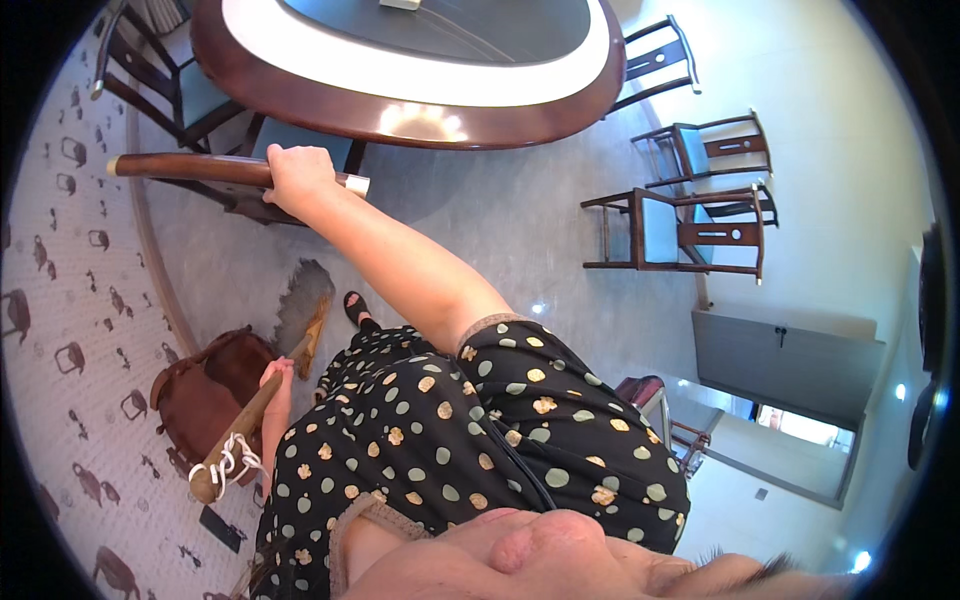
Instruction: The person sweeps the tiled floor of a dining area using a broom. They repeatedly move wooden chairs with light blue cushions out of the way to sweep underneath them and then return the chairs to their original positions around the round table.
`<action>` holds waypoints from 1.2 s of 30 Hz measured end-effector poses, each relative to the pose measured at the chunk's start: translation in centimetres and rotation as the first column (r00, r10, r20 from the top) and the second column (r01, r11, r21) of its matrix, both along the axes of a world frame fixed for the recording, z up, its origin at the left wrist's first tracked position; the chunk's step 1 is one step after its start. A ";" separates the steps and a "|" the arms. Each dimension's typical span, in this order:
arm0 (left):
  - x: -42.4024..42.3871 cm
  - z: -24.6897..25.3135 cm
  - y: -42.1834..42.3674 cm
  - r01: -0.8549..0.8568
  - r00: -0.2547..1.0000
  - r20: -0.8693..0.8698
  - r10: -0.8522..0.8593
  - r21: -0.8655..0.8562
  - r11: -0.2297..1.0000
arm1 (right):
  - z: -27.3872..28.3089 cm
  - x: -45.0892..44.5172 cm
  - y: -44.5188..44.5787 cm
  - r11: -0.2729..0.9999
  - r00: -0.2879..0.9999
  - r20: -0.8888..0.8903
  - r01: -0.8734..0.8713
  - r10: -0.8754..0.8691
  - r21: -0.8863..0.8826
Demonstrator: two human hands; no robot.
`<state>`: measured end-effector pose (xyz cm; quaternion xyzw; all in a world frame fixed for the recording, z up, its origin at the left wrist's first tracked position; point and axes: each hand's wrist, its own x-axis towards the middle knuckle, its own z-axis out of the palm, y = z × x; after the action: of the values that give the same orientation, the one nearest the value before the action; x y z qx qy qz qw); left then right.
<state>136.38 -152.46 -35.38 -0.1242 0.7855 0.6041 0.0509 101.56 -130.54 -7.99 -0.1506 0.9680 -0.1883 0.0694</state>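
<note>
My right hand reaches across to a dark wooden chair and grips its rounded top rail, which has pale metal end caps. My left hand, lower left, is closed around a long wooden handle. White cord is knotted near the handle's upper end. Lower down, the handle leads to a yellowish flat part with a dark grey, shaggy-edged patch beside it; whether this is mop fibre or wet floor, I cannot tell. My sandalled foot shows close by.
A large round table with a dark wooden rim stands ahead. Another chair is at its left. Several chairs with blue seats stand along the right wall. A reddish-brown piece of furniture sits by the patterned wall at left.
</note>
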 end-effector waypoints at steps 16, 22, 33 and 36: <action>4.0 3.2 3.9 -0.049 0.999 -0.011 0.048 -0.076 0.996 | 0.8 0.2 -0.9 0.995 0.999 0.015 0.047 -0.046 -0.091; 3.8 3.0 4.1 0.008 1.000 -0.013 -0.009 -0.063 0.998 | -0.8 6.1 4.8 0.797 0.869 -0.486 -0.227 -0.094 -0.560; 4.6 1.8 7.4 0.269 0.961 0.109 -0.254 -0.152 0.951 | -8.9 27.5 39.0 0.948 0.924 0.280 0.300 -0.260 -0.108; 2.6 2.2 14.2 0.313 0.950 0.056 -0.308 -0.142 0.939 | -8.3 33.1 48.0 0.899 0.862 0.314 0.435 -0.397 -0.058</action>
<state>138.95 -138.27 -33.16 -0.0124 0.8372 0.5261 0.1490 134.62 -82.59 -16.31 0.0877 0.9423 -0.2802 0.1606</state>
